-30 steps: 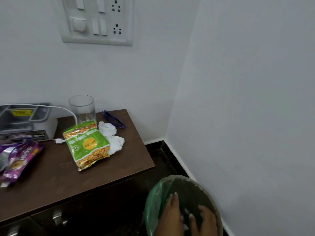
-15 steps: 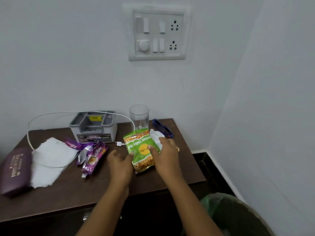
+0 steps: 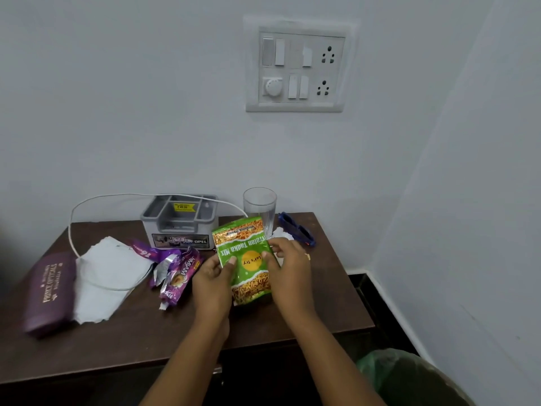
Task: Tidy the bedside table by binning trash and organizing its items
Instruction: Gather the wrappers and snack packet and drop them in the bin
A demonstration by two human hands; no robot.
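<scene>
Green foil snack packet, centre frame over dark wooden bedside table, is pinched at its side edges by left hand and right hand; judged light, crinkly, slippery, possibly part-full.

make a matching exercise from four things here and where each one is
1. green snack packet
2. drinking glass
3. purple case
4. bin

A. below the table, to its right
B. lying at the table's far left
C. held by the left hand and right hand
D. upright near the table's back edge

Pairs: 1-C, 2-D, 3-B, 4-A
</scene>
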